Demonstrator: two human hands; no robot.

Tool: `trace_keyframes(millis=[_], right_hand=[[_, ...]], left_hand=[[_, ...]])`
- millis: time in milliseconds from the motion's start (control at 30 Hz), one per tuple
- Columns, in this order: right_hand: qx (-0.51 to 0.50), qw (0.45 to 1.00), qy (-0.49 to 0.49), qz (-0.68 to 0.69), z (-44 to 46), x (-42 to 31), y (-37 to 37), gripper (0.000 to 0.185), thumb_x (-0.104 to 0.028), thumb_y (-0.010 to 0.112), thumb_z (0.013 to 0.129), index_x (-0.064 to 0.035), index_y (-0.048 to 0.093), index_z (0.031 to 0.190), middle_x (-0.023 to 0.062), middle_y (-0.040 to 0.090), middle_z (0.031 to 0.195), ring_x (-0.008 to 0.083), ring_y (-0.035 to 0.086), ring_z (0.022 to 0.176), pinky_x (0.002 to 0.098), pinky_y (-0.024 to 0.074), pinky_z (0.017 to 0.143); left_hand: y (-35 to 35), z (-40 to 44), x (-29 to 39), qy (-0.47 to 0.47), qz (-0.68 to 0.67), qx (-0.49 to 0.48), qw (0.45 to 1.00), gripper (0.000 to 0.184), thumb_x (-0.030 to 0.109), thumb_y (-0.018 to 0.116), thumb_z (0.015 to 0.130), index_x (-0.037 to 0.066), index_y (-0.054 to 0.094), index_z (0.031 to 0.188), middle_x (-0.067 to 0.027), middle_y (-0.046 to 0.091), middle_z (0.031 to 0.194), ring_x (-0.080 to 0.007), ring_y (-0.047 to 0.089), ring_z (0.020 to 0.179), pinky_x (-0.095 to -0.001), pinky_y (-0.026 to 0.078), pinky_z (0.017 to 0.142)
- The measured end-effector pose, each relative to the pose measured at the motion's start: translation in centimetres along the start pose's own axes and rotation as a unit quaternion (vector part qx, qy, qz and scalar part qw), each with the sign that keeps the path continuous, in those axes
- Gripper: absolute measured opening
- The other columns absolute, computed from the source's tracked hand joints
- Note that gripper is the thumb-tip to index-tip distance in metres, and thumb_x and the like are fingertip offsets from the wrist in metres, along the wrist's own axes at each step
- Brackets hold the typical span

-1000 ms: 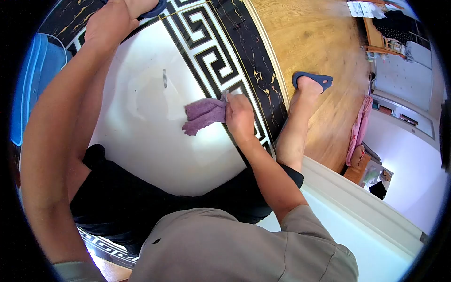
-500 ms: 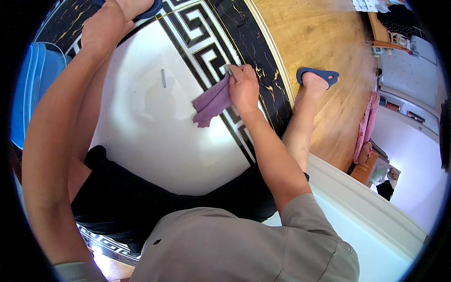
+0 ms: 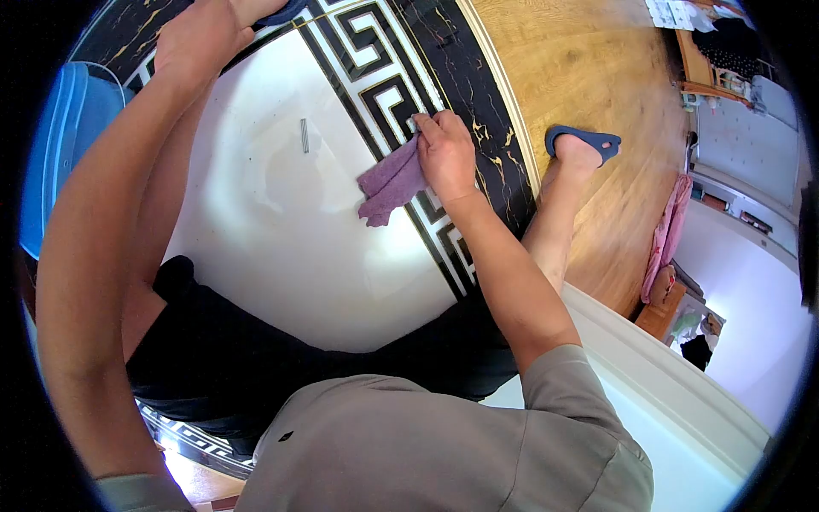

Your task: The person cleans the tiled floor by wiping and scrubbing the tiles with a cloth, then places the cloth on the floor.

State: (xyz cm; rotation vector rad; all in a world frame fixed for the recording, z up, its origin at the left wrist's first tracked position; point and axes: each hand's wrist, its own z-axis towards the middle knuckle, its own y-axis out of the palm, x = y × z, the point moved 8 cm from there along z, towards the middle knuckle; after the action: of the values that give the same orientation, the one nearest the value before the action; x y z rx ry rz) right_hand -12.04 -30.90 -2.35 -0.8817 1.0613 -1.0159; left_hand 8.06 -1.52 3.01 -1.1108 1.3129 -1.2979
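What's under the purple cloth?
White tile and the black-and-white patterned border show around the purple cloth, which the right hand holds at one end. The spot directly beneath is covered, so I can't tell whether anything lies there.

Creased purple cloth on floor

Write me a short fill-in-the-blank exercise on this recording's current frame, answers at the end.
1. The right hand holds a ____ cloth.
2. The blue container stands on the person's ____ side.
3. The floor under the right slipper looks to be made of ____.
4. The person's shorts are ____.

Missing words: purple; left; wood; black.
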Motion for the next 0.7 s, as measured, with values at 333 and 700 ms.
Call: trace_keyframes(millis=[333,700], right_hand=[[-0.005,0.995,-0.097,-0.006,0.4,-1.5,-0.2,0.020,-0.004,0.065,0.078,-0.0053,0.073,0.097,0.0111,0.057,0.081,0.0312,0.061,0.081,0.0434,0.0505,0.072],[-0.061,0.989,-0.122,-0.059,1.3,-0.9,-1.2,0.024,0.000,0.067,0.076,-0.0048,0.074,0.098,0.0093,0.060,0.083,0.0290,0.062,0.079,0.0404,0.0503,0.069]], left_hand=[[-0.1,0.0,-0.3,0.006,-0.024,0.002,1.000,0.050,0.032,0.076,0.083,-0.007,0.058,0.108,-0.0262,0.072,0.103,-0.0398,0.072,0.094,-0.0474,0.059,0.083],[-0.3,0.1,0.0,-0.015,-0.005,-0.005,1.000,0.055,0.035,0.077,0.082,-0.006,0.057,0.113,-0.0252,0.071,0.108,-0.0386,0.072,0.098,-0.0464,0.058,0.085]])
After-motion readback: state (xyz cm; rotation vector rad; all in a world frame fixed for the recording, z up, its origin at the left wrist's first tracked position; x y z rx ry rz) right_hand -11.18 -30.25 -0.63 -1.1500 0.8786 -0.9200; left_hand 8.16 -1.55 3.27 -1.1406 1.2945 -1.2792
